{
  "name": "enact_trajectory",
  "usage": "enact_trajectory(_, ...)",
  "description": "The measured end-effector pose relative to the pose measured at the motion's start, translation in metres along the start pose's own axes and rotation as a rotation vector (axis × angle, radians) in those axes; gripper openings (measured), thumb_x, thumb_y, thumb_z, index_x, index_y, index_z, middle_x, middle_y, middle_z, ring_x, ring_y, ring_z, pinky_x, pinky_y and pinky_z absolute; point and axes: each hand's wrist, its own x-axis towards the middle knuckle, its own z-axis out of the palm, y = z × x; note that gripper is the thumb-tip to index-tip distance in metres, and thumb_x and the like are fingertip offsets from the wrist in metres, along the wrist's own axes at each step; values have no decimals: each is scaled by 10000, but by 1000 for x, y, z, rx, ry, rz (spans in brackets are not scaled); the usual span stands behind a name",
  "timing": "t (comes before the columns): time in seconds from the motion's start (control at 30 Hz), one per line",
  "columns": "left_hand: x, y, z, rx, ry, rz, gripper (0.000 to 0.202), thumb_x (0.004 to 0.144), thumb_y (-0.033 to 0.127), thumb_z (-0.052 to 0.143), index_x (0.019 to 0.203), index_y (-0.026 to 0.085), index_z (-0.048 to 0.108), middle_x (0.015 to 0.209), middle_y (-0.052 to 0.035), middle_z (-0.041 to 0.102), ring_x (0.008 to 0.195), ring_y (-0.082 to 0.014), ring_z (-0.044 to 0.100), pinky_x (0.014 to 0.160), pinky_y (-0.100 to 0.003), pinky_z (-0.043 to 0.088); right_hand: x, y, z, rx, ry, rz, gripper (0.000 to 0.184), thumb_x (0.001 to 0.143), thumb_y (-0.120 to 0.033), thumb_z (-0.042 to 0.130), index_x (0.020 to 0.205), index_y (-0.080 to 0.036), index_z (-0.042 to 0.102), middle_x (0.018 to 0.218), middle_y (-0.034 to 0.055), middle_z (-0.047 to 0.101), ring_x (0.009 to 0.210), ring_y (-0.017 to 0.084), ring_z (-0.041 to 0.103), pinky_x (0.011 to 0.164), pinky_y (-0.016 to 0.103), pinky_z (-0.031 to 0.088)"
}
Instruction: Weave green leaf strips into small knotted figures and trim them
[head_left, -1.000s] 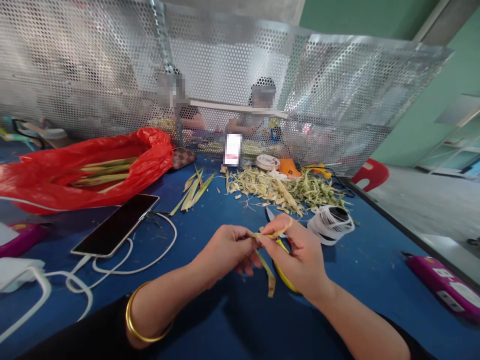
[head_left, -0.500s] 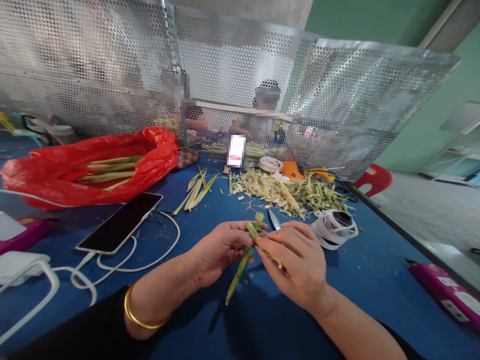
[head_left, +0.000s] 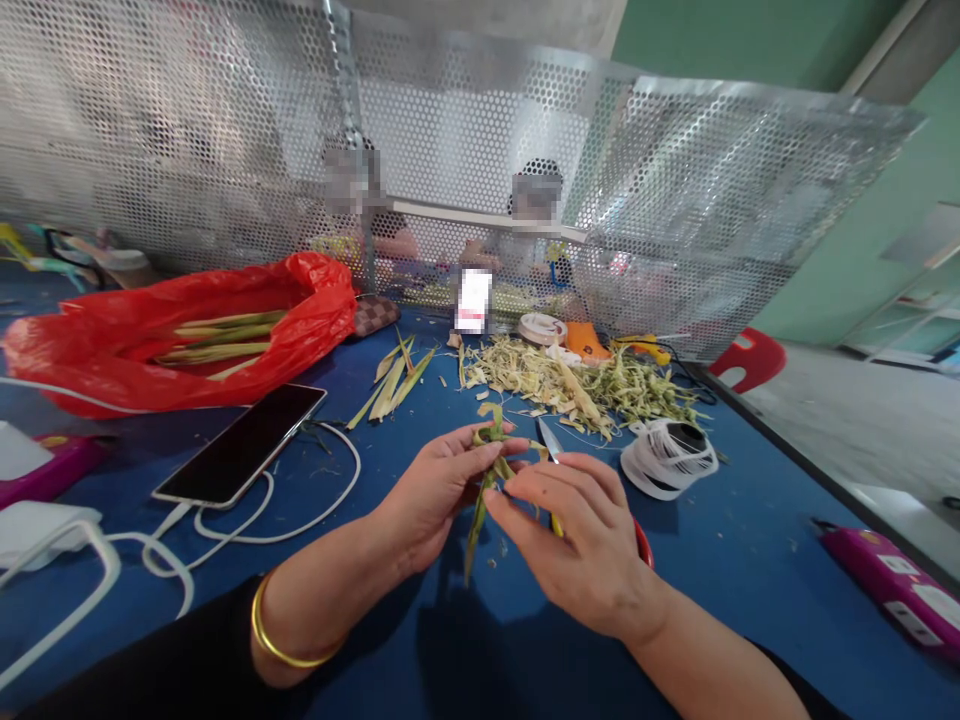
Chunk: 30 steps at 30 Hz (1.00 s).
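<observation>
Close in front of me, my left hand [head_left: 442, 490] pinches a folded green leaf strip [head_left: 480, 520] between thumb and fingers. One end of the strip hangs down and a looped part stands above the fingertips. My right hand [head_left: 581, 535] is curled, its thumb and forefinger closed on the strip's right side; its fingers hide part of the fold. Beneath the right hand lie scissors [head_left: 550, 438], with a silver blade pointing away and bits of red and yellow handle showing. Behind the hands is a pile of leaf scraps [head_left: 540, 375].
At left are a red plastic bag [head_left: 300, 290] of leaf strips, a phone [head_left: 244, 445] on a white cable and a purple power strip [head_left: 56, 470]. A white spool [head_left: 667, 460] stands at right. A perforated metal screen [head_left: 465, 120] closes the back, with people behind it.
The looped part of the leaf strip has shifted slightly left and turned. My right hand has moved a little lower and left, and the scissors' red handle now shows beside it.
</observation>
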Motion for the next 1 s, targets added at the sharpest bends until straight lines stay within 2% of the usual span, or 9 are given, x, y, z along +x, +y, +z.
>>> enact_trajectory(0.13,2,-7,1,0,-22,2,246,795,171,625,1041,152,621,963,-83,699,782,-119,634,698,-191,474,-3,-4,8,-21,-154,-65,180,850,-98,531,958,-177,650,903,51,685,906,190,615,988,393,355)
enact_trajectory(0.2,3,-9,2,9,-24,0,267,764,166,655,1030,147,637,922,-76,703,765,-121,633,688,-192,472,-4,-3,9,60,-153,0,189,855,-91,512,953,-181,645,881,46,677,878,183,613,953,398,384)
enact_trajectory(0.27,2,-9,3,56,-32,8,289,740,187,679,1025,141,658,903,-76,706,764,-137,637,691,-211,477,-3,0,8,211,-70,175,168,847,-107,530,937,-198,641,881,42,663,868,174,609,896,382,424)
enact_trajectory(0.4,1,-6,2,180,-104,39,296,741,237,674,1023,150,694,873,-73,712,807,-179,651,768,-276,482,1,7,5,606,82,715,49,800,-184,599,763,-194,631,885,53,624,852,185,608,773,330,490)
enact_trajectory(0.5,2,-4,1,233,-104,28,332,738,266,674,1052,161,694,883,-84,718,847,-209,656,801,-314,480,3,12,5,918,25,1041,80,780,-253,620,741,-183,615,807,40,643,743,181,621,695,313,510)
enact_trajectory(0.57,3,-4,0,248,-103,26,350,737,291,675,1059,154,693,869,-94,720,837,-215,656,795,-326,484,4,14,5,1024,-26,1172,120,779,-291,626,759,-174,607,728,29,655,684,178,622,680,313,507)
enact_trajectory(0.67,3,-4,1,260,-118,36,346,742,303,669,1050,147,691,863,-95,721,834,-211,655,796,-325,483,4,14,7,1079,-32,1244,139,781,-300,628,743,-174,585,655,9,641,654,171,619,660,300,499)
enact_trajectory(0.77,2,-4,4,285,-39,60,375,698,266,714,1054,155,668,848,-69,722,820,-201,663,771,-303,483,2,14,10,1102,-16,1247,127,783,-285,631,741,-180,574,634,-9,614,621,156,607,629,290,498)
enact_trajectory(1.0,4,-8,5,220,68,5,225,676,256,738,860,135,690,822,-66,716,761,-173,664,771,-286,489,-1,11,16,1104,24,1223,109,769,-251,647,748,-187,560,712,-25,594,617,117,594,634,260,487)
